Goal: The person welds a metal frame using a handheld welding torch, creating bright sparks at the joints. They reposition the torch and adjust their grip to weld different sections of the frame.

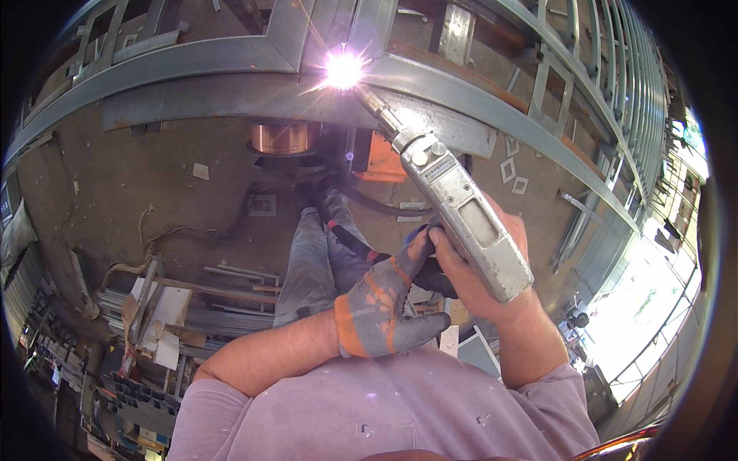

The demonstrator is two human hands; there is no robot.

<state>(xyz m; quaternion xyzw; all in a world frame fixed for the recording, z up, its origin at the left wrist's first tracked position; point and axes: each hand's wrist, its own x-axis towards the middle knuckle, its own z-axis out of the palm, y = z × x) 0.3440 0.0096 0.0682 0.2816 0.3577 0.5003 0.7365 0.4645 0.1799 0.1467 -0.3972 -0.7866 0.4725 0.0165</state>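
Note:
My bare right hand is wrapped round a silver handheld welding gun, which slants up and to the left. A glaring white-violet flash at its nozzle hides the spot where it meets a grey metal frame, near a corner joint. My left hand, in a grey and orange glove, is beside the gun's grip. Its fingers reach toward my right hand and its thumb stands out apart. Dark parts below the gun show between the two hands; I cannot tell whether the left fingertips touch them.
A copper-coloured wire spool and an orange object are below the frame. A black and red cable runs over my legs. Metal lengths and scraps lie at the left. More metal frames stand at the right.

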